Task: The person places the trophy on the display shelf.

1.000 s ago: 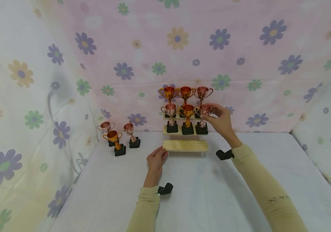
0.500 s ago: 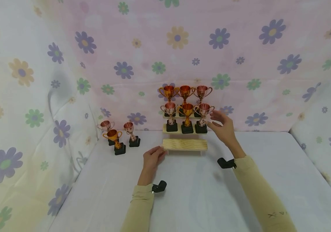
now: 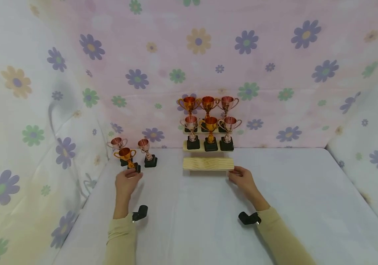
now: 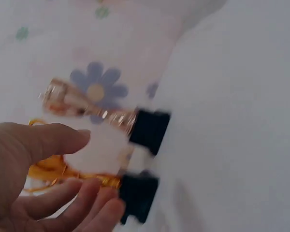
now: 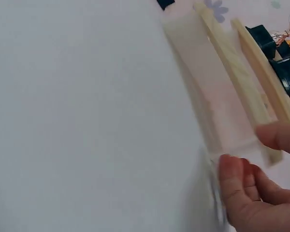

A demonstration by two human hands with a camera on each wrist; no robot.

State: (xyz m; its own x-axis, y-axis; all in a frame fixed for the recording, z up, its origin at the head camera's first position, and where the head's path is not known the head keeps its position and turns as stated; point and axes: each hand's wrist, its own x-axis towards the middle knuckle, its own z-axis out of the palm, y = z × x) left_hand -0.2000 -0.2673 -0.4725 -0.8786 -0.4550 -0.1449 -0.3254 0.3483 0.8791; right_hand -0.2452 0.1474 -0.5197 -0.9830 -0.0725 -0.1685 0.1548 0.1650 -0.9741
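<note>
A three-step wooden stand [image 3: 208, 163] stands at the back of the white table. Its two upper steps carry several small trophies [image 3: 210, 125]; the lowest step is bare. My right hand [image 3: 237, 173] lies at the right end of that lowest step [image 5: 217, 92], thumb and fingers [image 5: 239, 186] loosely touching its corner. Three loose trophies stand at the left. My left hand [image 3: 131, 174] is open, just in front of the gold trophy [image 3: 126, 154]. In the left wrist view its thumb and fingers [image 4: 89, 203] flank the gold cup [image 4: 50, 169] without closing on it.
Two rose-coloured trophies [image 3: 145, 147] stand right behind the gold one, close to the flowered cloth wall [image 3: 76, 121]. The same cloth hangs at the back and right. White tabletop [image 3: 192, 213] stretches between my arms and to the right of the stand.
My right hand let go of the rose trophy on the middle step and dropped to the lowest step's right end. My left hand left the step's left end and moved left to the gold trophy.
</note>
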